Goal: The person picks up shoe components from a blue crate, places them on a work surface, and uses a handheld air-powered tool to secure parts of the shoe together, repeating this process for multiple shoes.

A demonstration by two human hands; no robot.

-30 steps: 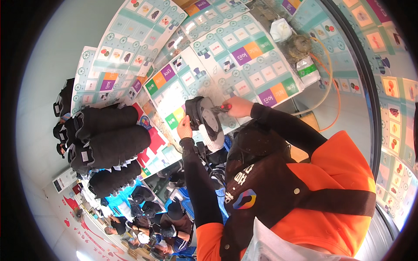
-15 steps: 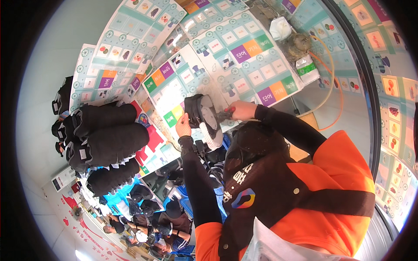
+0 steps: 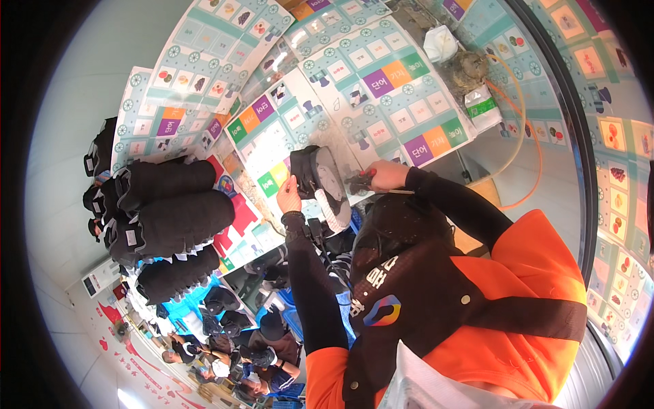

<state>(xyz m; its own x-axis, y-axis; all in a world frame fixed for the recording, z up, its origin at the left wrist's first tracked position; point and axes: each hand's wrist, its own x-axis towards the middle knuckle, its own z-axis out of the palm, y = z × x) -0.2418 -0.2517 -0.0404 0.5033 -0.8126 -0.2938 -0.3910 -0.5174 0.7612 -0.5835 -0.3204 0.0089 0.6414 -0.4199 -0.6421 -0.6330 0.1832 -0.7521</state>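
A black cap (image 3: 304, 170) with a grey inside and a white band lies tilted at the front edge of the papered worktop (image 3: 334, 102). My left hand (image 3: 289, 196) pinches its left edge, fingers closed. At the cap's right side, my right hand (image 3: 388, 176) is closed round a small dark tool (image 3: 360, 183) with a red part at the fingers. The tool looks like thread snips, but its blades are too blurred to make out. It points toward the cap, close to the band.
Nested stacks of black caps (image 3: 184, 215) stand on the left. A white mask-like item (image 3: 440, 45), a tangled thread clump (image 3: 471, 68) and a white-and-green packet (image 3: 482, 107) lie at the back right, near an orange cord (image 3: 538, 160). Other people (image 3: 266, 361) work at the lower left.
The cap has tipped slightly, showing more of its white band. My right hand has shifted a little to the right, with the tool still in it. My left hand stays at the cap's edge.
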